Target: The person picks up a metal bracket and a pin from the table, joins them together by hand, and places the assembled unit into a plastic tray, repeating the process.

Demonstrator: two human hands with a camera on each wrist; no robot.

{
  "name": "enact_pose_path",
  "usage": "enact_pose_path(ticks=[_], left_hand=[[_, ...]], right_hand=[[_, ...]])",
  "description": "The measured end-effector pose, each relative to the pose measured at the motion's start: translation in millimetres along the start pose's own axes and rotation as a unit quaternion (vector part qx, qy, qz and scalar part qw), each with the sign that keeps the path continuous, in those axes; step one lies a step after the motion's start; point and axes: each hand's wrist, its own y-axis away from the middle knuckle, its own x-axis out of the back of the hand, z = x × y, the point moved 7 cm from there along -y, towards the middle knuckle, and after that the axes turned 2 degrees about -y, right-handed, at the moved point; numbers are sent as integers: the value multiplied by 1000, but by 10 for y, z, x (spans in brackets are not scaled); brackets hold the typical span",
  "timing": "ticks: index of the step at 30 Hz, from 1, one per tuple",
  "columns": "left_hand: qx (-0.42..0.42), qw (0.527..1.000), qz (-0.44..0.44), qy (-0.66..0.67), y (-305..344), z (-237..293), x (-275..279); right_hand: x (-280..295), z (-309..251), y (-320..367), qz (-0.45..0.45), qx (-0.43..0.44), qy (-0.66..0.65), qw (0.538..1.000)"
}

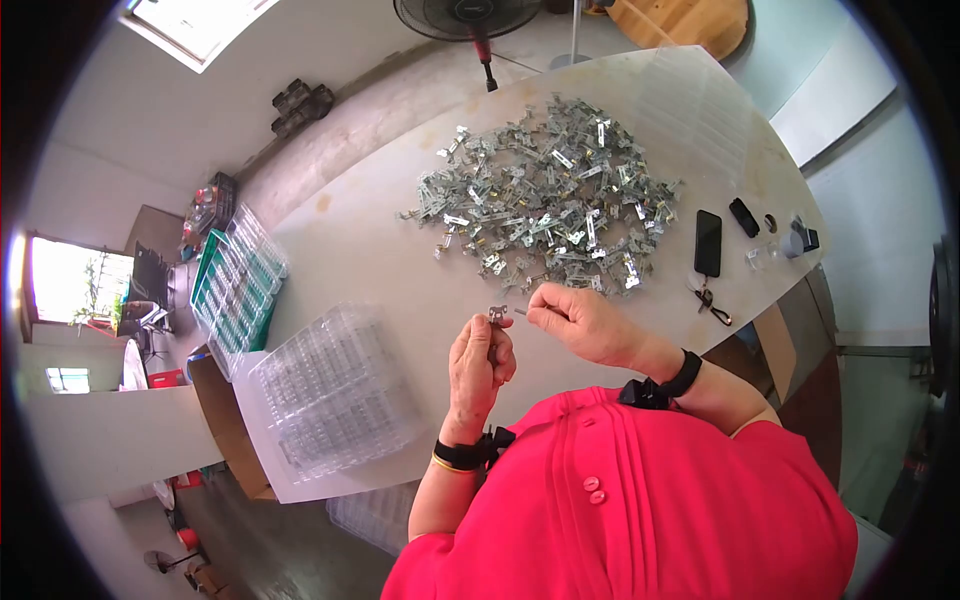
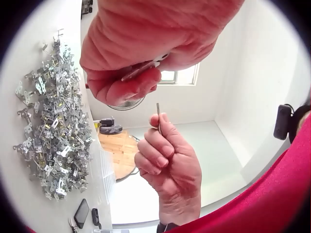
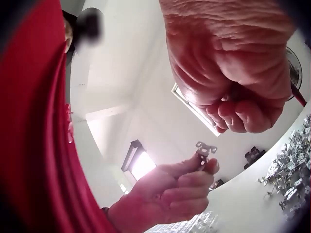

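My left hand [image 1: 477, 368] grips a small metal bracket [image 3: 206, 148], its flat holed end standing up past the thumb and forefinger. The rest of that bracket is hidden in the curled fingers. Close on the right, my right hand [image 1: 590, 325] pinches a thin metal pin [image 2: 158, 110] between thumb and forefinger, its tip pointing toward the bracket with a small gap between them. The other right fingers are curled into the palm. Just beyond both hands lies a wide heap of similar metal brackets [image 1: 560, 200] on the white table [image 1: 360, 240].
Stacked clear plastic trays [image 1: 335, 390] stand at the table's left, with a green crate [image 1: 235, 290] beyond. Toward the right lie a phone [image 1: 708, 243], a small black device [image 1: 744, 217] and a keyring with a strap [image 1: 712, 306]. A fan [image 1: 468, 15] stands past the far edge.
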Motion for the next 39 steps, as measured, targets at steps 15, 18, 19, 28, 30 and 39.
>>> enact_pose_path(ticks=[15,18,19,28,30,39], left_hand=[[-66,990,39,-122,-78,14,-397],[-106,966,13,-234,-84,-8,-485],[-122,960,19,-251,-87,-21,-521],[-129,931,20,-342,-67,-54,-610],[-129,931,19,-342,-41,-62,-618],[-113,924,-3,-365,51,-133,-567]], right_hand=[[347,-14,-62,-11,33,48,998],[385,4,-54,-18,47,51,997],[402,12,-52,-17,52,51,997],[332,333,-49,-178,-67,-98,977],[298,401,-60,-202,-91,-182,958],[105,487,-78,-234,-159,-131,950]])
